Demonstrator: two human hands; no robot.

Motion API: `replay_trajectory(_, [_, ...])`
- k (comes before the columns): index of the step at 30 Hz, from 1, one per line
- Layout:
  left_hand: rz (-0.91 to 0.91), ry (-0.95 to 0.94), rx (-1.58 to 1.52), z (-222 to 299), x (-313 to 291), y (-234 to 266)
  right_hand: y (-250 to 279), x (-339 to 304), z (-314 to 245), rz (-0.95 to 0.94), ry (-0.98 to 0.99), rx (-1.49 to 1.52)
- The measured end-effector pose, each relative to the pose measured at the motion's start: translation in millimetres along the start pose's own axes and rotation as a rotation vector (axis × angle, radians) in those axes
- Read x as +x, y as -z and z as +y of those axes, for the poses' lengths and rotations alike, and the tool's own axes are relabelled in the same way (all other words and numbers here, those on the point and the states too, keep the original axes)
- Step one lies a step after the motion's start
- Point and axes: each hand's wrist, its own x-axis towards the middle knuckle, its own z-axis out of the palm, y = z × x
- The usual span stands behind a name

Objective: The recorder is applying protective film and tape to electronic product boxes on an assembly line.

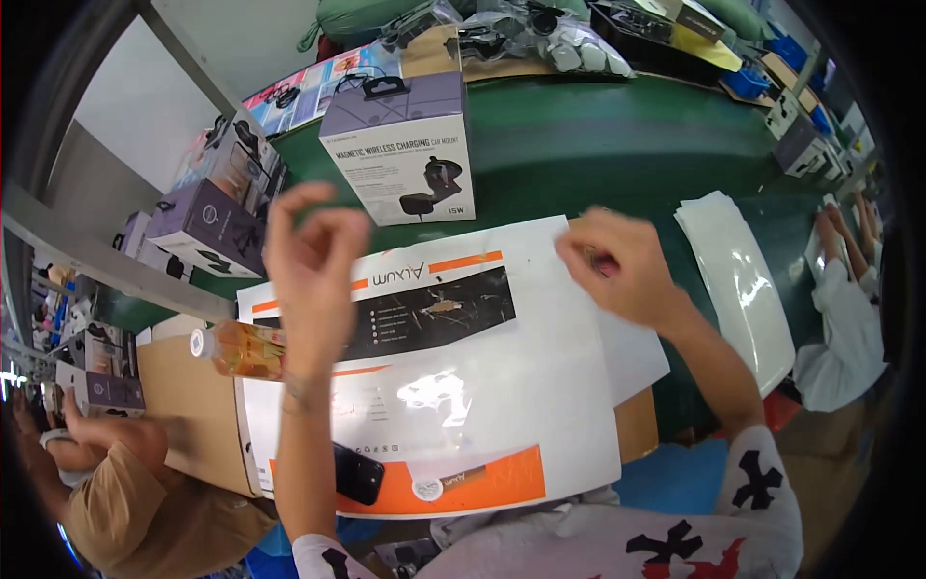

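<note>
My left hand (318, 256) is raised over the left part of a glossy printed sheet (559, 386). Its fingers are apart and loosely curled, a little blurred, with nothing visible in them. To the right, my right hand (622, 265) is closed above the sheet's far right corner. Something small and dark shows between its fingers, too little to name. Beyond both hands, a purple and white car-mount box (400, 159) stands upright on the green table (579, 145). A bottle of amber drink (241, 349) lies beside my left forearm, which partly covers it.
A black phone (359, 475) lies at the sheet's near edge. More purple and white boxes (214, 227) stand left, by a metal post (116, 261). White glossy sheets (738, 285) lie right. Bagged dark parts (502, 39) fill the back. Other people work at both sides.
</note>
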Motion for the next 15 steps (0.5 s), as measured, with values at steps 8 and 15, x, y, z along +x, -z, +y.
replay_trajectory(8, [-0.02, 0.308, 0.206, 1, 158, 49, -34, 149, 33, 0.284, 0.352, -0.643])
replay_trajectory(15, [-0.088, 0.603, -0.131, -37, 164, 17, -28, 157, 45, 0.085, 0.347, -0.867])
